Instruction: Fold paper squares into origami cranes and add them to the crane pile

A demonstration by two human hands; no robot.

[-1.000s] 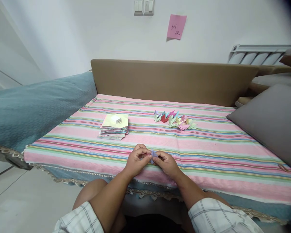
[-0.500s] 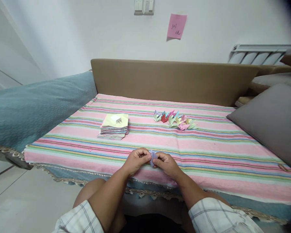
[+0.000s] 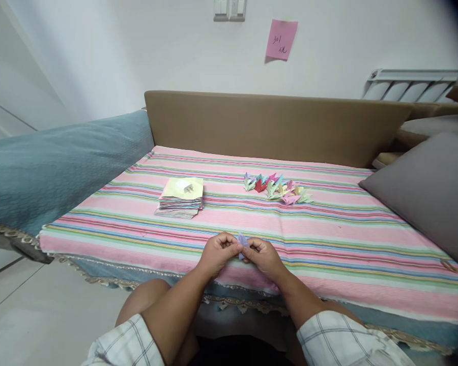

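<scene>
A small piece of folded lilac paper (image 3: 242,239) is pinched between my two hands above the front part of the striped cloth. My left hand (image 3: 220,252) grips its left side with thumb and fingers. From the other side my right hand (image 3: 264,256) holds it, the thumb tips almost meeting over the paper. Much of the folded paper is hidden by the fingers. Beyond my hands lies a group of colourful folded paper cranes (image 3: 277,188). To the left is a stack of square paper sheets (image 3: 179,203) with a white plug adapter (image 3: 184,186) on top.
The striped cloth (image 3: 118,223) covers the sofa seat. A brown backrest (image 3: 267,124) runs along the back, a blue armrest (image 3: 68,157) bounds the left, and a grey cushion (image 3: 431,188) leans at the right. A pink note (image 3: 281,40) hangs on the wall.
The left thumb has moved right across the lilac paper, closer to the right thumb. Both hands still hold the paper; the view has shifted slightly.
</scene>
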